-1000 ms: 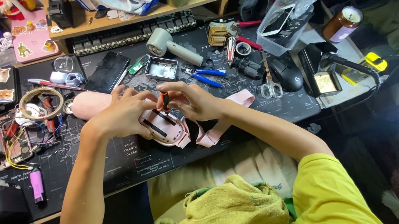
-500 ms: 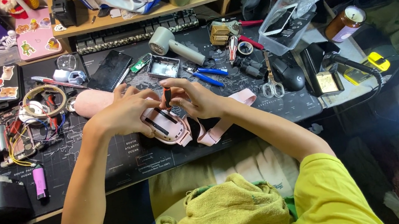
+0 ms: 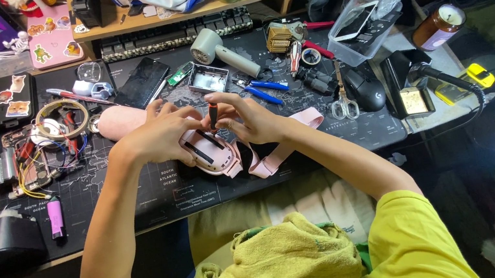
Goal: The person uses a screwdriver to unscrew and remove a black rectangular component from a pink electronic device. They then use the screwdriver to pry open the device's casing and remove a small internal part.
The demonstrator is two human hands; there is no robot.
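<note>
A pink headband-shaped device (image 3: pixel 214 154) with dark slots lies on the black desk mat (image 3: pixel 138 194) in front of me. My left hand (image 3: pixel 159 136) presses on its left side and holds it steady. My right hand (image 3: pixel 251 119) grips a small screwdriver (image 3: pixel 213 116) with a dark and orange handle, held upright with its tip down on the device. A pink strap (image 3: pixel 276 154) runs from the device under my right wrist toward the right.
Blue pliers (image 3: pixel 260 90), scissors (image 3: pixel 344 105), a black mouse (image 3: pixel 366 90), a small metal tray (image 3: pixel 207 79), a grey heat tool (image 3: pixel 223 52), a phone (image 3: pixel 142 83), tape rolls (image 3: pixel 61 118), wired circuit parts (image 3: pixel 30 171) and a purple lighter (image 3: pixel 55 217) crowd the mat. A yellow-green towel (image 3: pixel 279 265) lies on my lap.
Both hands stay on the pink device with only small shifts. The screwdriver remains upright between them; the view has drifted slightly.
</note>
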